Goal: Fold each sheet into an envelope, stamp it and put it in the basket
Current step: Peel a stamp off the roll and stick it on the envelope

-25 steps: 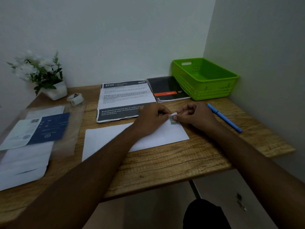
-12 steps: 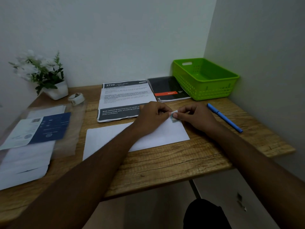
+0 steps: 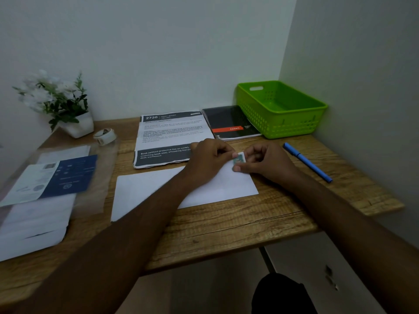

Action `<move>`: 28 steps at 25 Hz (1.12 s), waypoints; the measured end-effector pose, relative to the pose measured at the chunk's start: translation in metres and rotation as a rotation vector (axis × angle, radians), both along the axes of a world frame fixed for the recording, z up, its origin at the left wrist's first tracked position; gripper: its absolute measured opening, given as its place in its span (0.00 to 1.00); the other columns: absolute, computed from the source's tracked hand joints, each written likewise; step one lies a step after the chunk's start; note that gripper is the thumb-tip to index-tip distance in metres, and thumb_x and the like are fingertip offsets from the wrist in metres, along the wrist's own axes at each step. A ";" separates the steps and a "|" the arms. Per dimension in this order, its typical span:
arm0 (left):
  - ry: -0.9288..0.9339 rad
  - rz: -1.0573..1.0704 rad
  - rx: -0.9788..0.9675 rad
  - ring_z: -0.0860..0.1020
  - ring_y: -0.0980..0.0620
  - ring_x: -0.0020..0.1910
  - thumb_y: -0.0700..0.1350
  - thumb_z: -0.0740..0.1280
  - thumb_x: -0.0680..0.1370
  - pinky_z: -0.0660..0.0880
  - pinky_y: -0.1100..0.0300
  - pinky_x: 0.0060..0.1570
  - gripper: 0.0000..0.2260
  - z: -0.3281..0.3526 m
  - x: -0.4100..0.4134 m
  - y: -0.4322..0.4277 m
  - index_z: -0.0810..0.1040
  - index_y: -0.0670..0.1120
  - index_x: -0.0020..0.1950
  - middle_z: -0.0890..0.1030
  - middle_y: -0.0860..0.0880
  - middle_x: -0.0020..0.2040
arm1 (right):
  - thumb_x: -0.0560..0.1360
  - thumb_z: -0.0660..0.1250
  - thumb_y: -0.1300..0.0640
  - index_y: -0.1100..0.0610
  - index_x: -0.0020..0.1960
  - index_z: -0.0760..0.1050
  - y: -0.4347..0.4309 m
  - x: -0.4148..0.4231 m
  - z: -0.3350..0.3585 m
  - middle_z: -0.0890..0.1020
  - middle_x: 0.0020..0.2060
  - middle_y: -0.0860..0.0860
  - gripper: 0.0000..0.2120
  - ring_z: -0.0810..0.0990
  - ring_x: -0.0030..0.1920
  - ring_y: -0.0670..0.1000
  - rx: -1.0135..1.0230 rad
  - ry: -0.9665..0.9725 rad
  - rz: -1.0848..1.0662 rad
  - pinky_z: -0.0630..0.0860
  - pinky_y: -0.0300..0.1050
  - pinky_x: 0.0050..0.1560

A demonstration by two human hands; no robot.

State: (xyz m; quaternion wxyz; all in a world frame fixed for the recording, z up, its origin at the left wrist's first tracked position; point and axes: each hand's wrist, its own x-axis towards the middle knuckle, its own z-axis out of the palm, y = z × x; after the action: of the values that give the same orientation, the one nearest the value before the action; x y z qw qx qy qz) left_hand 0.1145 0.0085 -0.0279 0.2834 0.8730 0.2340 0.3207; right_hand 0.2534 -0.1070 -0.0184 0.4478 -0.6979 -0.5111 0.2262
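In the middle of the frame a white folded paper envelope (image 3: 156, 191) lies flat on the wooden desk (image 3: 226, 225). Its long axis runs from the left to the right of the frame and rises a little toward the right, and one long edge is turned to the lower edge of the frame. At its upper right corner sits a small teal and white stamp (image 3: 238, 158), which stands with its longer side pointing toward the upper part of the frame.

Both hands meet at this corner. The left hand (image 3: 207, 160) has its fingers curled, and the fingertips pinch the left edge of the stamp. The right hand (image 3: 268, 165) has its fingers curled as well: the thumb presses at the lower edge of the stamp, and the forefinger bends over its right side. We cannot tell if the stamp already lies flat on the paper.

In the upper right stands a green plastic basket (image 3: 288, 126) with perforated walls (it is in the corner of the two walls); its inside shows us only its own green floor. Just left of it lies a black notebook (image 3: 229, 122), and next to this a printed sheet (image 3: 170, 132). A blue pen (image 3: 307, 163) lies right of the right hand, apart from it. At the left edge of the frame are loose white papers (image 3: 34, 232) and a blue leaflet (image 3: 68, 175), blurred; above them a roll of tape (image 3: 104, 136) and a white pot with a plant (image 3: 78, 125).
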 end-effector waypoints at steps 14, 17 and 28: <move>-0.065 -0.030 -0.036 0.77 0.63 0.36 0.42 0.69 0.71 0.70 0.38 0.55 0.18 -0.003 -0.006 -0.002 0.74 0.56 0.57 0.79 0.60 0.33 | 0.76 0.67 0.51 0.57 0.44 0.84 0.002 0.002 -0.003 0.85 0.38 0.55 0.11 0.78 0.35 0.45 -0.018 -0.023 0.032 0.70 0.40 0.38; -0.063 -0.037 -0.021 0.77 0.64 0.38 0.45 0.69 0.70 0.70 0.39 0.56 0.18 -0.002 -0.006 -0.005 0.75 0.55 0.59 0.79 0.61 0.33 | 0.77 0.67 0.50 0.57 0.41 0.83 0.003 0.002 -0.004 0.84 0.34 0.49 0.13 0.76 0.31 0.39 -0.023 -0.064 0.026 0.69 0.39 0.35; -0.085 -0.050 -0.003 0.78 0.61 0.39 0.44 0.67 0.71 0.71 0.38 0.55 0.16 0.001 -0.007 -0.010 0.75 0.55 0.57 0.80 0.58 0.34 | 0.71 0.72 0.46 0.56 0.39 0.81 0.004 0.004 -0.009 0.83 0.32 0.52 0.13 0.75 0.33 0.45 -0.036 -0.092 0.057 0.68 0.45 0.38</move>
State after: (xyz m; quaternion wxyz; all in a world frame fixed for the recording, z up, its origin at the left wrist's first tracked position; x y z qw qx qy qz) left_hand 0.1075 -0.0015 -0.0274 0.3022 0.8638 0.2002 0.3499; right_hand 0.2574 -0.1026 -0.0269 0.4046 -0.7007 -0.5467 0.2154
